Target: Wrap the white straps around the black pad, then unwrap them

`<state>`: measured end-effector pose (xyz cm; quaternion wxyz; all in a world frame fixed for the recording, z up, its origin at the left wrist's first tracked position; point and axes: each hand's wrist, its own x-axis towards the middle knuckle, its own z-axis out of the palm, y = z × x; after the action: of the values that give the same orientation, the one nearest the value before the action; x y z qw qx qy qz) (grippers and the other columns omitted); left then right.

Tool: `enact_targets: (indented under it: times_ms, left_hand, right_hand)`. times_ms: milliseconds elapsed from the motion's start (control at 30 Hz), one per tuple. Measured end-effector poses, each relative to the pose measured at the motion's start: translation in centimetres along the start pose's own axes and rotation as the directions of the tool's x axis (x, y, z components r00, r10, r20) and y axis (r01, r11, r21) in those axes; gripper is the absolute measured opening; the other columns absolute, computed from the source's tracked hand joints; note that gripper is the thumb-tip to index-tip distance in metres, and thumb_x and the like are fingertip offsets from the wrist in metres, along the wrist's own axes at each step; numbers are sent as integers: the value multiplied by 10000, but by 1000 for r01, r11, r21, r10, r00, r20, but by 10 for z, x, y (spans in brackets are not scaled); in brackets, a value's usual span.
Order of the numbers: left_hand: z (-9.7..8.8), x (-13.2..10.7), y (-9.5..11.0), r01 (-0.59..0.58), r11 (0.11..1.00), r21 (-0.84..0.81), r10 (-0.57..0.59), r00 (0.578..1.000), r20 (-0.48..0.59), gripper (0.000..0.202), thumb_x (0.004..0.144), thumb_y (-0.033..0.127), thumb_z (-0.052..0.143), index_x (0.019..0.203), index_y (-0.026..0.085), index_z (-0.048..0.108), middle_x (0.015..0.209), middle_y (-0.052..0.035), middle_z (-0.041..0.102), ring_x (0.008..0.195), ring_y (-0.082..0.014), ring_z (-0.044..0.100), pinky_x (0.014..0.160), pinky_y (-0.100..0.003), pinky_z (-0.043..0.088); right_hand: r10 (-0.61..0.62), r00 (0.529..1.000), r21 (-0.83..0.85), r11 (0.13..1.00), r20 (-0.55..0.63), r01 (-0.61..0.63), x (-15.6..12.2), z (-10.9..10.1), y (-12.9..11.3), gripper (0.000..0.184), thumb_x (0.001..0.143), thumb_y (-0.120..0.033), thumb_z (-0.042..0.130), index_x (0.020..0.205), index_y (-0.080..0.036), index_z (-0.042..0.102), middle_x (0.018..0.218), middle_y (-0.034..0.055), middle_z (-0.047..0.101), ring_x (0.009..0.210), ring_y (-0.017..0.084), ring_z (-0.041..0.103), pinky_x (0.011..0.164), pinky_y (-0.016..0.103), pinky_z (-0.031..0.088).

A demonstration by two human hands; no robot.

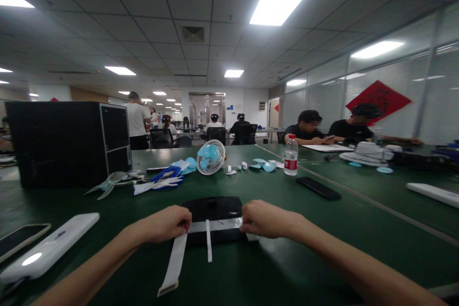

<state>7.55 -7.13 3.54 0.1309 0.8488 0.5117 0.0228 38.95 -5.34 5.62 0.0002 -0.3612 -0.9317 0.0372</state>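
Observation:
A flat black device [212, 210] lies on the green table [294, 248] right in front of me. A grey-white strap [217, 224] runs across its near edge. My left hand [168, 223] is closed in a fist on the strap's left end. My right hand [263, 218] is closed on its right end. A ribbed white strap [174, 263] hangs down from under my left hand toward me. A thin white strip [208, 247] crosses the middle of the strap and points toward me.
A white power bank [48, 248] and a phone [19, 238] lie at the near left. Behind stand a black computer case [68, 142], blue-white gloves [159, 180], a small fan [211, 157], a water bottle [290, 155] and a black phone [318, 188]. Several people sit further back.

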Motion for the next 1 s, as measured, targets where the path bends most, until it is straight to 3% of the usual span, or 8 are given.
enact_targets:
  times_ms: [133,300,467,600,800,1000]
  left_hand:
    - [-1,0,1,0,1000,-16,0,1000,-5,178,828,340,514,932,252,628,1033,-13,596,923,-184,560,766,-299,458]
    - [-1,2,4,-26,999,-36,25,1000,-15,189,833,355,503,904,236,631,996,-12,613,885,-180,570,739,-287,452]
    - [1,6,-2,-14,997,-69,11,999,-50,205,845,371,489,897,232,630,975,-9,616,848,-162,573,716,-268,439]
    - [1,10,-12,38,999,-25,-41,989,-145,246,859,396,454,883,214,618,951,-24,621,817,-161,574,701,-269,435]
    - [-4,13,-37,224,963,152,-177,945,-276,228,844,364,458,883,207,620,945,-55,638,854,-198,588,730,-317,454]
    - [-3,14,-75,316,932,179,-269,932,-244,213,820,351,489,891,203,625,959,-71,657,870,-208,612,738,-326,461]
  right_hand:
    - [20,995,-68,997,-93,-27,7,-5,-1,287,878,-357,509,830,-169,721,868,56,681,744,160,612,663,251,432]
    - [-2,989,-116,993,-149,-16,26,-12,-9,234,845,-287,552,996,-176,691,998,79,667,856,197,617,705,268,448]
    - [-101,979,-126,989,-176,80,70,-1,-6,364,814,-258,592,1162,-154,613,1115,111,628,984,230,596,805,306,463]
    - [-151,971,-155,980,-186,123,108,15,4,352,815,-268,587,1144,-146,622,1100,120,628,990,239,593,811,320,466]
    - [-136,981,-167,980,-137,112,136,25,13,313,818,-294,584,1078,-133,655,1047,118,657,938,238,610,756,308,470]
    - [-119,985,-112,988,-122,106,136,25,18,296,825,-310,594,1057,-144,673,1015,90,683,903,196,619,753,262,445]
